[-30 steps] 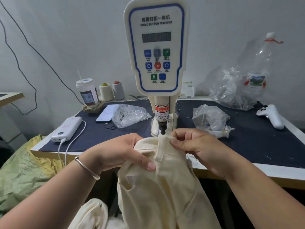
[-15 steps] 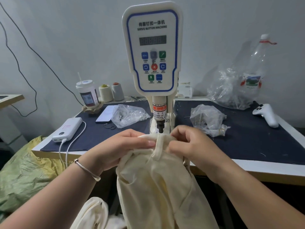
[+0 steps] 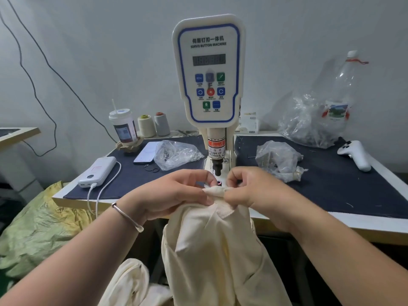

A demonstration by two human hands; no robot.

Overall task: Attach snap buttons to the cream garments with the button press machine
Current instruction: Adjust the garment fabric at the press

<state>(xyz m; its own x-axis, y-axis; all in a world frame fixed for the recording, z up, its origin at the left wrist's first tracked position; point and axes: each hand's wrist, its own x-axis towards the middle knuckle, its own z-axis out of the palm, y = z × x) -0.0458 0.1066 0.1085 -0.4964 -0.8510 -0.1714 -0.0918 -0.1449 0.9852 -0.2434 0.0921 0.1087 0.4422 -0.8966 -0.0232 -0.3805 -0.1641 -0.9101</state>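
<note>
I have both hands on the cream garment (image 3: 212, 250), pinching a folded strip of its top edge between them: my left hand (image 3: 176, 195) grips the strip's left end with curled fingers and thumb, my right hand (image 3: 249, 191) pinches its right end. The rest of the cloth hangs down off the front of the table (image 3: 331, 188) toward my lap. The strip lies left to right, just in front of and slightly below the small ringed die (image 3: 219, 182) at the base of the button machine (image 3: 208, 71); the black punch (image 3: 218, 170) stands straight above that die. So, as I read it, the move ahead is a short push away from me, both hands together. Neither hand is clearly nearer, and both sets of fingers sit very near the punch line, which is my worry.
</note>
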